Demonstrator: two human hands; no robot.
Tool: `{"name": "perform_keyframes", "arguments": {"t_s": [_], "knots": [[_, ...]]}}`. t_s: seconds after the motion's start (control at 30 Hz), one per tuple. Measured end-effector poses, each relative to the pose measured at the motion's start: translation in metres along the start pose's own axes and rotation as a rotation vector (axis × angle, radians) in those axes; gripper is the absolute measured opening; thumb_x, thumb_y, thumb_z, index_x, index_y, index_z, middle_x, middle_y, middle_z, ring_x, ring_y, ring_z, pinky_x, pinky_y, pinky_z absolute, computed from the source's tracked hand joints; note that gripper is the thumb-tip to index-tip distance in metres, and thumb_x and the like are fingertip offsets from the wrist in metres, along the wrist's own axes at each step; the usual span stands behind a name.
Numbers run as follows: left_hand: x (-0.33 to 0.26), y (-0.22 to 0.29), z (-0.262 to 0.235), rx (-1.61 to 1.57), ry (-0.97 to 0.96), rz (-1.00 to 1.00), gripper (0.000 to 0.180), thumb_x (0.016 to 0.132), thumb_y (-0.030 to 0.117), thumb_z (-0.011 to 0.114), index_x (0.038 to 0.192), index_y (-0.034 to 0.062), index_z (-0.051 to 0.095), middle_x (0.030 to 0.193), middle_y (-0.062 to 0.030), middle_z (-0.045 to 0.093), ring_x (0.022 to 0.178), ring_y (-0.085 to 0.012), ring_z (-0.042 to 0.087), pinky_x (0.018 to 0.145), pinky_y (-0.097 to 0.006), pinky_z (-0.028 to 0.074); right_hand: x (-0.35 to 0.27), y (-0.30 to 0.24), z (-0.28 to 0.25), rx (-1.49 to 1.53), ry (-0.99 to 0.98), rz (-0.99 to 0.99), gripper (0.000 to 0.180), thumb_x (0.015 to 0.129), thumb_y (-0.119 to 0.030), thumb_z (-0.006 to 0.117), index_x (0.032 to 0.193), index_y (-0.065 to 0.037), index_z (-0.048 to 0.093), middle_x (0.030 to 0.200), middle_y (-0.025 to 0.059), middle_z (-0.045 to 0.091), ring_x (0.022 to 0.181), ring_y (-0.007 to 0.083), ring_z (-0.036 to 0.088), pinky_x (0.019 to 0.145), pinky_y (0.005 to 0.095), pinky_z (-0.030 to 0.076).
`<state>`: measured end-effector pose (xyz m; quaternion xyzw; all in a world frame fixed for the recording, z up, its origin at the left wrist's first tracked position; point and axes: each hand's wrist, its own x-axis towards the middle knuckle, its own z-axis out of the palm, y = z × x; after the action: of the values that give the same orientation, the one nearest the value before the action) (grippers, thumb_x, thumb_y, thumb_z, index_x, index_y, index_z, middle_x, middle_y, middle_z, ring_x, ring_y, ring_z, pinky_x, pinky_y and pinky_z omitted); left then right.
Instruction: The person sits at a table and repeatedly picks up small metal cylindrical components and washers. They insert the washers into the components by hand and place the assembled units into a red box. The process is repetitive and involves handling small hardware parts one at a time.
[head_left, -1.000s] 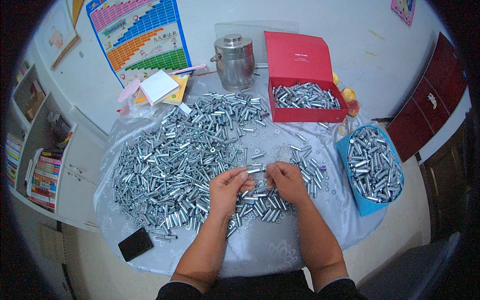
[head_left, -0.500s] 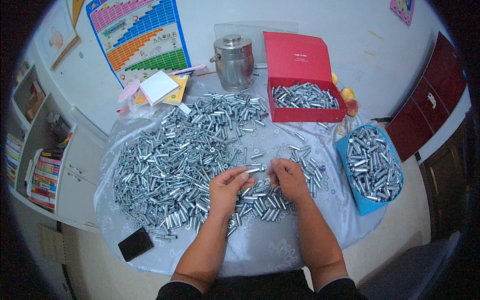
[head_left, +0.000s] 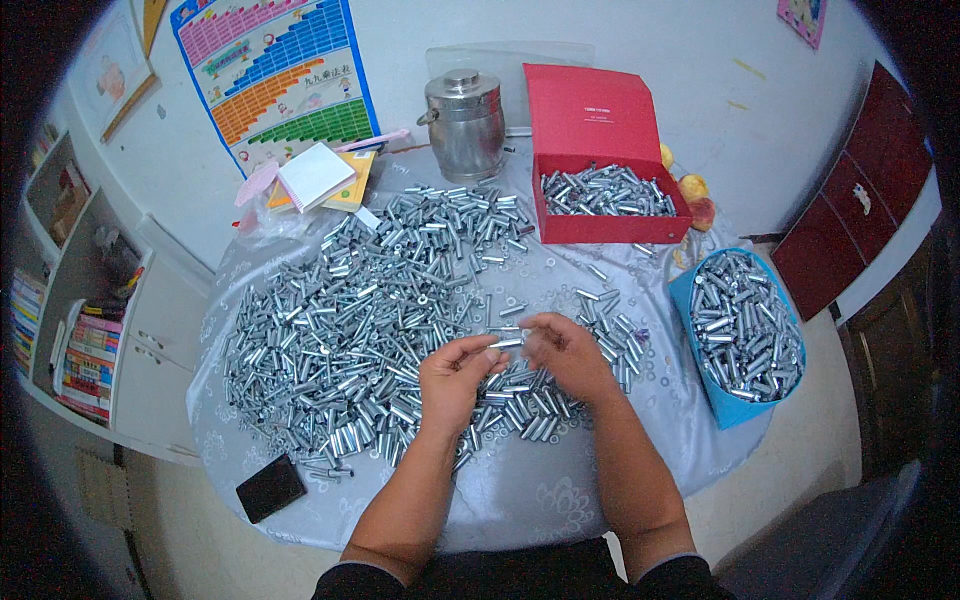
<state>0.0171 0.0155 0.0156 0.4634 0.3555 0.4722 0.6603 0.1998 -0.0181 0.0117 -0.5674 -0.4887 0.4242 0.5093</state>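
My left hand point(head_left: 458, 382) is closed, pinching a shiny metal sleeve anchor bolt point(head_left: 509, 342) between thumb and fingertips. The bolt lies nearly level and points to the right. At its free end is my right hand point(head_left: 565, 355), its fingertips curled and smeared by motion; whether they grip the bolt's end I cannot make out. Beneath and around both hands spreads a large pile of metal sleeves, bolts and washers point(head_left: 330, 330). More loose sleeves point(head_left: 617, 345) lie just right of my right hand.
An open red box point(head_left: 615, 229) of metal parts stands at the back right, a blue bin point(head_left: 722, 395) of them at the right edge. A steel pot point(head_left: 466, 130), notepads point(head_left: 318, 177) and a black phone-like slab point(head_left: 271, 489) also rest on the cloth-covered table point(head_left: 500, 500).
My right hand has shifted slightly left and tilted over the bolt's free end, closing the small gap. My left hand has hardly moved and keeps its pinch.
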Motion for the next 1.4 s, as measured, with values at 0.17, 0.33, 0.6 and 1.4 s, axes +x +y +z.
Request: {"name": "perform_keyframes", "arguments": {"t_s": [0.17,0.33,0.6,1.4], "knots": [[-0.001,0.006,0.013,0.017,-0.017,0.025,0.020,0.086,-0.005,0.062,0.106,-0.0074,0.064,0.094,-0.0158,0.070,0.084,-0.0181,0.069,0.076,-0.025,0.056,-0.003,-0.019,-0.004,-0.066,0.001,0.078,0.024,0.095,-0.022,0.057,0.086,0.000,0.061,0.069,0.0035,0.060,0.062,0.0094,0.056,0.059,0.0260,0.047],[0.018,0.015,0.030,0.132,-0.136,0.029,0.022,0.087,-0.003,0.062,0.108,-0.0084,0.063,0.094,-0.0163,0.069,0.083,-0.0186,0.069,0.077,-0.026,0.057,-0.003,-0.020,-0.014,0.185,0.170,-0.090,0.026,0.093,-0.023,0.060,0.081,0.000,0.063,0.068,0.0032,0.061,0.061,0.0100,0.058,0.056,0.0251,0.046],[0.077,0.009,0.073,0.056,-0.231,-0.021,0.026,0.089,0.002,0.060,0.112,-0.0094,0.062,0.093,-0.0171,0.069,0.081,-0.0194,0.069,0.073,-0.027,0.057,0.030,-0.017,-0.045,0.187,0.420,-0.144,0.024,0.091,-0.022,0.063,0.085,0.001,0.063,0.067,0.0032,0.059,0.057,0.0100,0.055,0.054,0.0247,0.045],[0.250,-0.004,0.130,1.374,-0.313,0.558,0.028,0.088,0.028,0.055,0.088,0.0063,0.071,0.086,-0.0206,0.067,0.080,-0.0401,0.064,0.077,-0.050,0.049,0.162,-0.014,-0.106,-0.973,0.605,-0.021,0.036,0.090,-0.037,0.053,0.086,-0.007,0.072,0.087,0.0205,0.068,0.085,0.0387,0.065,0.077,0.0466,0.051]]}}
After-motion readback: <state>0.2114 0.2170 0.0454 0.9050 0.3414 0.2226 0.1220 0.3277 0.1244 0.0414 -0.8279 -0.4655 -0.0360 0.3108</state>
